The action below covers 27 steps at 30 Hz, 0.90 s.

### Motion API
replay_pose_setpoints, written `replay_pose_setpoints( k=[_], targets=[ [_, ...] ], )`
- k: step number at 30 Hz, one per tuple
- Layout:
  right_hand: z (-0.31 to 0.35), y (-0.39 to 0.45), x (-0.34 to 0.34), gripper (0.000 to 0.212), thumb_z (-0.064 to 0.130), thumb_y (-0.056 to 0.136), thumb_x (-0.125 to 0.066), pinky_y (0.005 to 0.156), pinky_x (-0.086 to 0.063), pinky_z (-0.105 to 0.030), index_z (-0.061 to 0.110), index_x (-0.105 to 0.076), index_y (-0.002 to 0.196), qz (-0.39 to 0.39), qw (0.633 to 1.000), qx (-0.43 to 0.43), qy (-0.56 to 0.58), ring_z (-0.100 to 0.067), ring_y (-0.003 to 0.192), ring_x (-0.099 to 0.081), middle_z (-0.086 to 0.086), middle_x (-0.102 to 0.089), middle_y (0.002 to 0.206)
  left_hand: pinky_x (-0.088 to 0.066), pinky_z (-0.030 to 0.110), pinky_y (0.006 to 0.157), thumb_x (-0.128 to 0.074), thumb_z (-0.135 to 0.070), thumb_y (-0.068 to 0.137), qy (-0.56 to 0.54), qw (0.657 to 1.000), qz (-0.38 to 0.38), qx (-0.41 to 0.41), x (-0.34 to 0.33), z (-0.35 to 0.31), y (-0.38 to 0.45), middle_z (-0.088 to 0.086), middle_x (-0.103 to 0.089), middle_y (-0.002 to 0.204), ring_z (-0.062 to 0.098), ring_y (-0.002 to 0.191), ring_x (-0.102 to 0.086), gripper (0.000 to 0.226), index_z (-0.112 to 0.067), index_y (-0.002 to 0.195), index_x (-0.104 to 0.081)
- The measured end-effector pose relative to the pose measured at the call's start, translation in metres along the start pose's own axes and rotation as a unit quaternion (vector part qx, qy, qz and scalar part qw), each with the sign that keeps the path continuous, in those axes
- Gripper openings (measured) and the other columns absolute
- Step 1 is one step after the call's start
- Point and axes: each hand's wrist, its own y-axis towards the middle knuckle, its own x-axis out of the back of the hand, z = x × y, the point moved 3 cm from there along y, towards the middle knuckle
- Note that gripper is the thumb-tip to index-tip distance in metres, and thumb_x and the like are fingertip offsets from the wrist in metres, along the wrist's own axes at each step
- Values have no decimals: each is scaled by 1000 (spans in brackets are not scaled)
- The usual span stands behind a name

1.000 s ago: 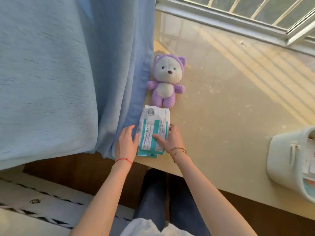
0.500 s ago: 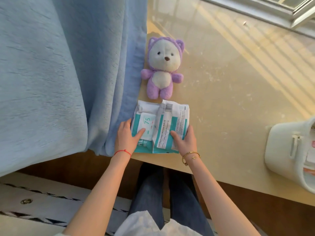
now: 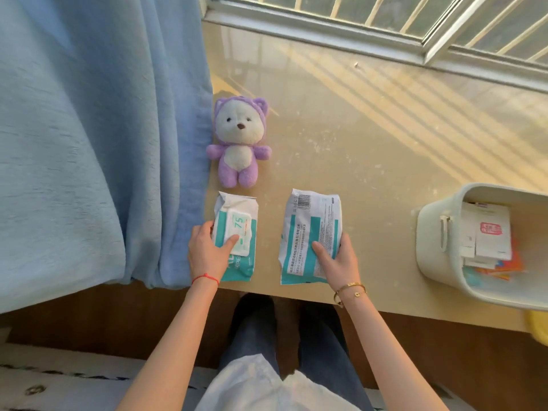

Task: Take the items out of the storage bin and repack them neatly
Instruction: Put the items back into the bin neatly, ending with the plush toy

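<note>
two wipe packs (image 3: 237, 232) (image 3: 311, 232) — one plush bear (image 3: 239, 143), one storage bin (image 3: 439, 232)

A blue curtain (image 3: 89, 143) hangs left of the sunlit sill (image 3: 355, 129) below a barred window (image 3: 415, 19).

White plastic storage bin (image 3: 439, 232): right side cut off by the frame edge.
Papers inside the bin (image 3: 486, 232): blurred, print unreadable.
Yellow object (image 3: 538, 324) below the bin: mostly cropped, unidentifiable.

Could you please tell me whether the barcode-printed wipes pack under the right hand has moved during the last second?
Yes. The white-and-teal barcode-printed wipes pack slid right, off the other pack beside the purple plush bear, leaving a gap.
</note>
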Motion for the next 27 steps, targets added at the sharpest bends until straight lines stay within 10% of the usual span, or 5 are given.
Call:
replay_pose_setpoints(
  k=[5, 10, 13, 27],
  targets=[
    [11, -28, 77, 28, 21, 87, -62, 55, -53, -14, 14, -45, 108, -34, 999, 25, 27, -5, 86, -65, 6, -60, 103, -33, 12, 55, -74, -32, 79, -47, 999, -7, -24, 4, -74, -61, -4, -49, 97, 6, 80, -49, 46, -10, 114, -56],
    [3, -43, 184, 30, 19, 88, -60, 62, -57, -20, 15, -44, 113, -45, 997, 39, 48, -9, 93, -66, 1, -61, 111, -51, 17, 60, -74, -34, 78, -120, 990, 6, -69, -29, -160, -127, -6, -64, 104, 3, 83, -60, 49, -18, 120, -55],
    [-7, -42, 258, 29, 18, 89, -60, 56, -53, -14, 11, -44, 113, -63, 996, 46, 43, -4, 90, -63, 1, -60, 111, -60, 35, 68, -74, -40, 77, -145, 986, 14, -76, -72, -214, -162, -5, -68, 106, 8, 88, -65, 48, -24, 118, -55],
    [-95, 15, 537, 29, 18, 89, -60, 63, -50, -16, 12, -44, 112, -160, 986, 44, 8, -19, 101, -61, -4, -59, 113, -57, 20, 67, -75, -33, 79, -207, 969, 106, -86, -335, -397, -270, -10, -68, 101, -1, 84, -64, 43, -22, 116, -56]
  ],
)
